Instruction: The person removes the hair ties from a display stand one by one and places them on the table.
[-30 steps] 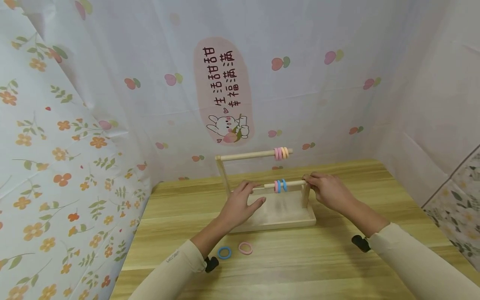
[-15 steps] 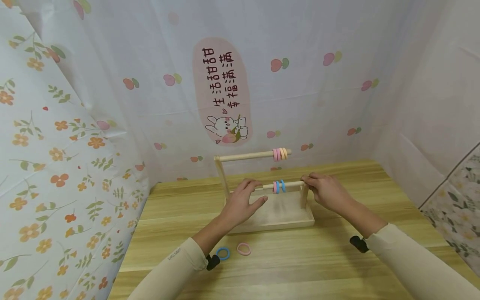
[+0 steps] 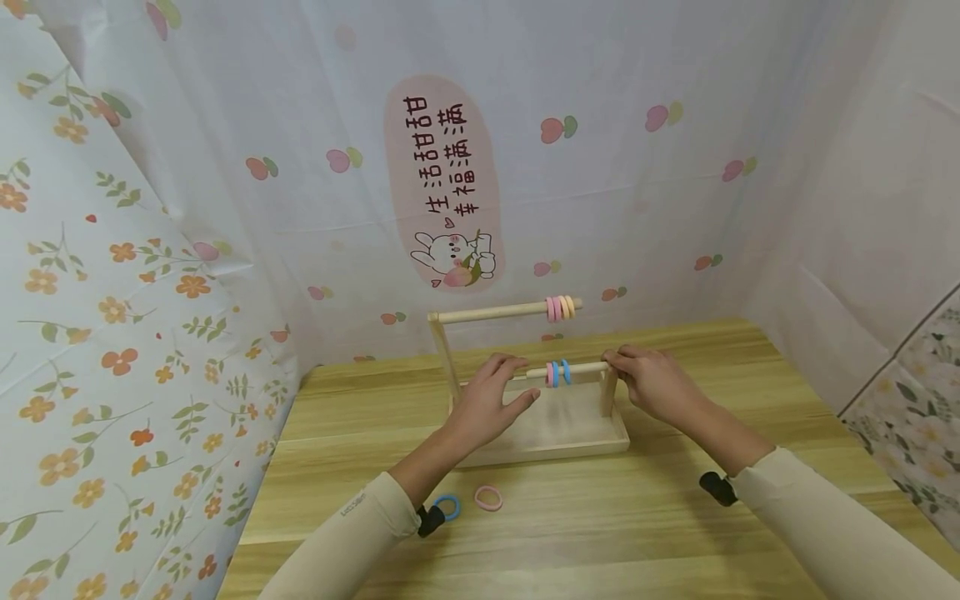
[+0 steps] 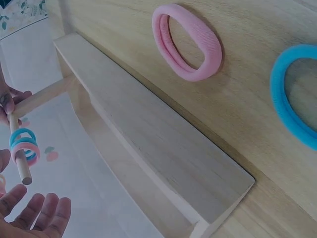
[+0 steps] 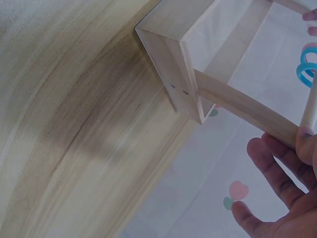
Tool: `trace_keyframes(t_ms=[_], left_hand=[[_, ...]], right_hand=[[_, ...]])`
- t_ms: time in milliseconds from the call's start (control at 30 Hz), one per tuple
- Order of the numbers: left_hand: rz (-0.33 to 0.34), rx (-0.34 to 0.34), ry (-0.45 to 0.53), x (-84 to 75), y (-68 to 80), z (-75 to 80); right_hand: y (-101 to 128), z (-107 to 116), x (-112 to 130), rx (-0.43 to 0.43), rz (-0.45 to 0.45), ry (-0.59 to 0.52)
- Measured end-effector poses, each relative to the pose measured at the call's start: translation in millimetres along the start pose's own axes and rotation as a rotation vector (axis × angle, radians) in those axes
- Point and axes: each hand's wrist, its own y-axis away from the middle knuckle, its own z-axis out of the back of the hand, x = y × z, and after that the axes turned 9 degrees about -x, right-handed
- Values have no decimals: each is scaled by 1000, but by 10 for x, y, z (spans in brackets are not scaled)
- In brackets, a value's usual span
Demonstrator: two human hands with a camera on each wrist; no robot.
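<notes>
A wooden rack has a tray base (image 3: 555, 451), an upper dowel (image 3: 487, 313) and a lower dowel (image 3: 588, 367). Pink and blue hair ties (image 4: 25, 146) hang around the lower dowel. My left hand (image 3: 483, 408) is by that dowel's free end, fingers extended and apart from the hair ties in the left wrist view. At the other end, my right hand (image 3: 656, 379) pinches the top of the short post (image 5: 247, 106) where the dowel joins it. Its other fingers are spread. Pink and pale-orange hair ties (image 3: 555, 309) sit near the upper dowel's tip.
A loose pink hair tie (image 4: 210, 49) and a loose blue hair tie (image 4: 280, 94) lie on the wood-grain table (image 3: 600, 533) in front of the rack. A printed cloth (image 3: 315, 200) hangs behind, and a floral one (image 3: 120, 358) is on the left.
The left hand has shifted slightly right along the lower dowel, and its wrist now partly covers the loose blue hair tie. The right hand keeps its grip on the post.
</notes>
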Motion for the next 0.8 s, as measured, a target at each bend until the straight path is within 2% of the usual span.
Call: trace_keyframes(t_ms=[333, 800], left_hand=[[-19, 1, 23, -29, -62, -33], [-26, 42, -10, -60, -119, -65]], right_hand=[[8, -11, -3, -1, -10, -1], [15, -24, -19, 4, -15, -3]])
